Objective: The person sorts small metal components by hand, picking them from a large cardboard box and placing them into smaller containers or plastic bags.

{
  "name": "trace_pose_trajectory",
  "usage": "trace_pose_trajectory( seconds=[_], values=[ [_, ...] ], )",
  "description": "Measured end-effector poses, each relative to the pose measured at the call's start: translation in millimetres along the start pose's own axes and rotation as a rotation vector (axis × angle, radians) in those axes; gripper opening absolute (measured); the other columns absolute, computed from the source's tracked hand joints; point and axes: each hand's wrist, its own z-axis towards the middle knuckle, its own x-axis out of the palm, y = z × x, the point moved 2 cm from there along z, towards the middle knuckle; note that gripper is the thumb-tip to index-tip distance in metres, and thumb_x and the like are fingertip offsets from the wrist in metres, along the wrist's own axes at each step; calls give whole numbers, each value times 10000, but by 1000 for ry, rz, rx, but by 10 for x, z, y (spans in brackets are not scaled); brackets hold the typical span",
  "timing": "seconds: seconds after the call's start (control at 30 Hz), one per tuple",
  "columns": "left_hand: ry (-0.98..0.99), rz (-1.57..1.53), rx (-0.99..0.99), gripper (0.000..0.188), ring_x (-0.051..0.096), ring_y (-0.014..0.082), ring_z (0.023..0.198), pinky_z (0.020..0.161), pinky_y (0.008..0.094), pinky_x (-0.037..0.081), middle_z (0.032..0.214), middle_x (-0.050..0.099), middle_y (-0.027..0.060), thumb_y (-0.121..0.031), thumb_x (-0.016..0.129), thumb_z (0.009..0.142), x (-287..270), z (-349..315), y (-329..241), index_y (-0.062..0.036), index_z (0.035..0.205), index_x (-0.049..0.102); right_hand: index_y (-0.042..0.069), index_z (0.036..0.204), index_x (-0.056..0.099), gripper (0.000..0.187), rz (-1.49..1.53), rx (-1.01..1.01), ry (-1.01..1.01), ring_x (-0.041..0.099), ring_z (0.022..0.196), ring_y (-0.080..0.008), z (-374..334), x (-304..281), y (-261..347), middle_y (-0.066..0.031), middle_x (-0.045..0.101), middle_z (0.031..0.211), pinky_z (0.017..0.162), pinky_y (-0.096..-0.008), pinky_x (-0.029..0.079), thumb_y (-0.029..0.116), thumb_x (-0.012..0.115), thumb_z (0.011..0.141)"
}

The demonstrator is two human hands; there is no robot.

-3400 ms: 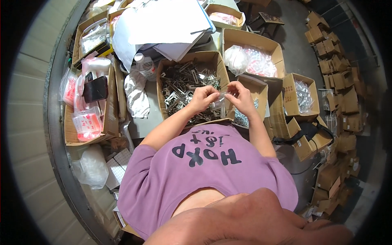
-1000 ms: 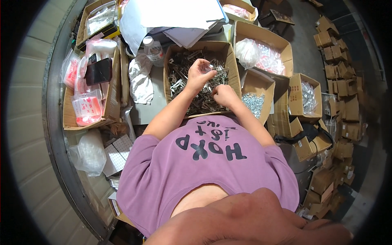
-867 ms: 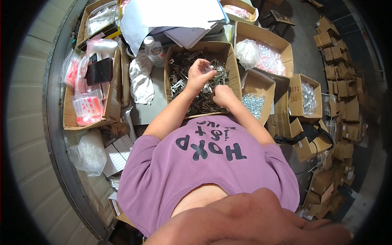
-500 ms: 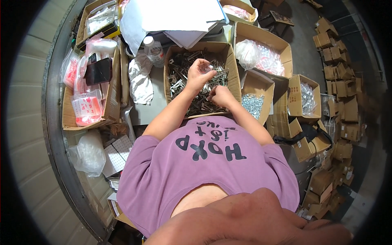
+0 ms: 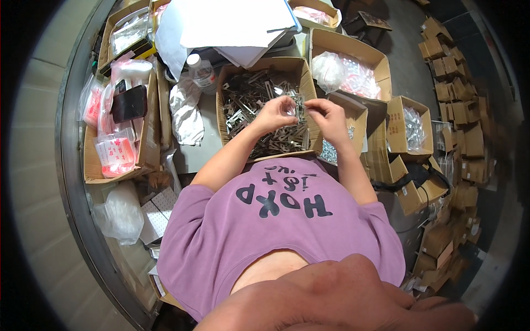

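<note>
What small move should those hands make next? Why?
Perhaps ease the bare right hand left, toward the small, clear plastic bag in the bare left hand: the two hover close together over the brown cardboard box of silvery metal strips, the right one pointing bagward. What the right hand holds, if anything, is unclear.

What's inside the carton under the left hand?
Loose flat metal pieces are piled inside the carton. The left hand hides some; the pile covers the carton's bottom, so what lies deeper can't be seen.
</note>
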Motion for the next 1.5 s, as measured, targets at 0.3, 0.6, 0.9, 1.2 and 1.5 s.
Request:
trace_pose_trajectory(
  seconds=[0.3, 0.6, 0.9, 1.2, 1.5],
  values=[
    [119, -311, -29, 417, 538, 91, 829, 760, 239, 460, 916, 557, 21, 29, 683, 661, 169, -49, 34, -33, 1035, 508, 35, 896, 611, 102, -353, -309, 68, 595, 747, -260, -136, 248, 127, -113, 628, 806, 685, -348, 475, 47, 571, 803],
    [47, -224, -46, 392, 517, 87, 799, 760, 238, 436, 864, 537, -3, -27, 735, 671, 194, -31, -31, -55, 995, 517, 65, 930, 675, 179, -804, 203, -54, 633, 777, -312, -186, -685, -1328, -148, 660, 853, 728, -377, 499, 103, 612, 767],
    [34, -418, 98, 368, 511, 70, 811, 726, 210, 434, 878, 529, -2, 28, 701, 715, 206, -95, -152, -80, 995, 489, 129, 826, 708, 134, -1105, 130, 61, 619, 770, -318, -188, -555, -1654, -136, 655, 814, 739, -422, 479, 134, 636, 712],
    [50, -233, 142, 360, 484, 61, 772, 701, 207, 410, 846, 513, -12, -6, 713, 700, 213, -72, -107, -70, 983, 501, 106, 755, 682, 92, -1150, 115, 139, 620, 776, -327, -122, -595, -1638, -137, 649, 795, 710, -412, 496, 131, 632, 683],
    [141, -56, 47, 363, 475, 63, 770, 693, 217, 417, 845, 508, -16, -30, 716, 697, 279, -63, -7, -53, 981, 491, 9, 847, 686, 141, -196, 133, -142, 620, 627, -138, -56, -521, -933, -77, 662, 688, 609, -254, 487, 60, 670, 716]
  ],
)
